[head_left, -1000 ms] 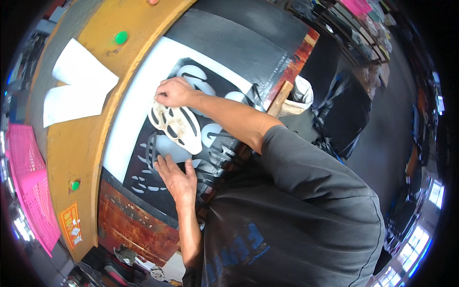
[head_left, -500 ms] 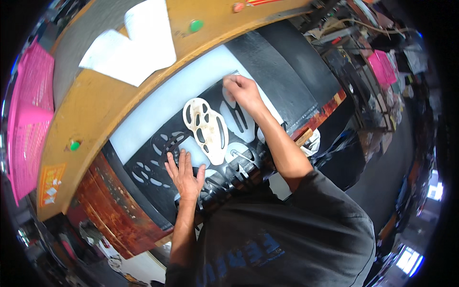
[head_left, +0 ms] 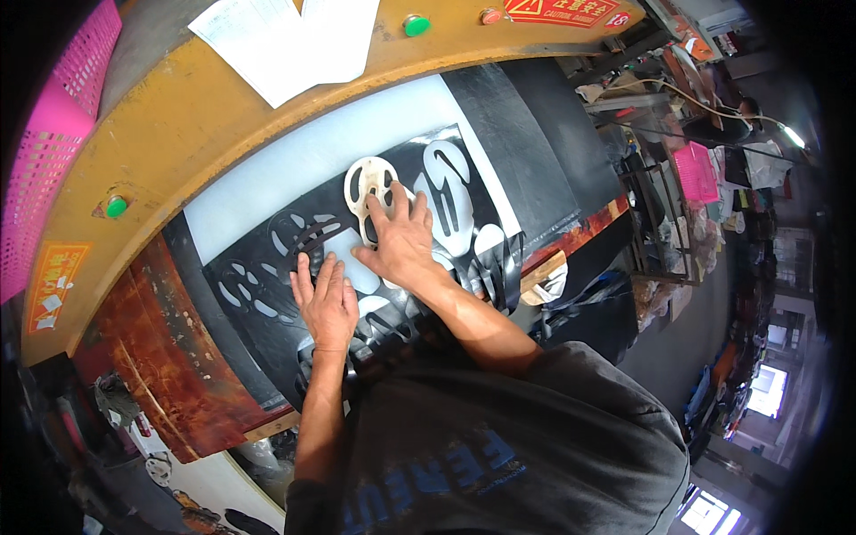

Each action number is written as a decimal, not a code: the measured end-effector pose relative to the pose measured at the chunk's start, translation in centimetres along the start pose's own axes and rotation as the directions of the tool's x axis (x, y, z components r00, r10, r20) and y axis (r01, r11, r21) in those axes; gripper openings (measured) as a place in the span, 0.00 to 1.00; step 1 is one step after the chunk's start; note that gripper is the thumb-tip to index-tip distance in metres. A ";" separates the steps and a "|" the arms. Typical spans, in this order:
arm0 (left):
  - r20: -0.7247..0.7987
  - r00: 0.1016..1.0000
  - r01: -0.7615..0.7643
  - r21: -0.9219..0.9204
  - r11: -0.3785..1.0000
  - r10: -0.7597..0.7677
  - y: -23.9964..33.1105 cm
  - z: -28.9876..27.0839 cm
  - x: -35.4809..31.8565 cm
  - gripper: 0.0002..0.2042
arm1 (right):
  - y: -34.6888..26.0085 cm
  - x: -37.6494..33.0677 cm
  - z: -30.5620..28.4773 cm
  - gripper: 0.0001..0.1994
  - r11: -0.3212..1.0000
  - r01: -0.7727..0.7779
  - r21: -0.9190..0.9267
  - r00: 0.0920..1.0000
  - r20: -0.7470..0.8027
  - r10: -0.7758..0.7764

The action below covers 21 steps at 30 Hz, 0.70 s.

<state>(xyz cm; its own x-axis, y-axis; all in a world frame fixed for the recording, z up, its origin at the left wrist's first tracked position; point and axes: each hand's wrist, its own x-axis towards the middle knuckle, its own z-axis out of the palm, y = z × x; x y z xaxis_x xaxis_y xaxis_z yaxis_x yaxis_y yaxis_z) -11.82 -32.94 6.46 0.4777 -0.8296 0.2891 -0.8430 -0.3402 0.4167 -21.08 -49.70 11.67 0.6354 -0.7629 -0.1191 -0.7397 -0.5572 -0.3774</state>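
Note:
A black sheet point(head_left: 259, 272) with several sole-shaped cut-outs lies on a white cutting board point(head_left: 294, 165). A cream sole-shaped cutting die point(head_left: 367, 183) rests on the sheet. My right hand point(head_left: 401, 239) lies flat on the die's near end, fingers spread. My left hand point(head_left: 325, 299) presses flat on the black sheet just left of it, fingers together and pointing away from me. Neither hand grips anything.
The board sits under a yellow machine beam point(head_left: 178, 143) with green buttons point(head_left: 116, 206) and white papers point(head_left: 285, 40) on top. A pink basket point(head_left: 45, 143) stands at the left. A rusty brown table edge point(head_left: 152, 348) lies near me. Cluttered shelves fill the right.
My right hand has come back from the die's far end to lie flat on its near part. The left hand stays pressed on the sheet. The view has swung round.

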 end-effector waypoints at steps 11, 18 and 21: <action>-0.043 0.999 -0.023 -0.016 1.000 0.023 -0.1 -0.2 0.1 0.15 | -0.6 0.8 -0.1 0.50 0.999 -0.050 0.017 0.998 -0.045 0.050; -0.123 0.992 -0.039 -0.041 0.998 0.034 -0.2 0.2 0.1 0.14 | -1.1 1.9 -1.2 0.50 0.996 -0.086 0.010 0.996 0.009 0.086; -0.153 0.988 -0.041 -0.054 0.998 0.032 -0.3 0.2 0.1 0.13 | 0.2 1.9 -3.8 0.50 0.976 -0.067 0.207 0.998 0.021 0.064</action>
<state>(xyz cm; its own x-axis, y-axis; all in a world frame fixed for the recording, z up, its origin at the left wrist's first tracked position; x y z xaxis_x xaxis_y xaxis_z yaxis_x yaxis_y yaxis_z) -11.58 -32.97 6.14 0.4828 -0.7627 0.4305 -0.8470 -0.2817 0.4509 -20.88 -52.47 14.86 0.5912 -0.7899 -0.1627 -0.7190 -0.4248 -0.5500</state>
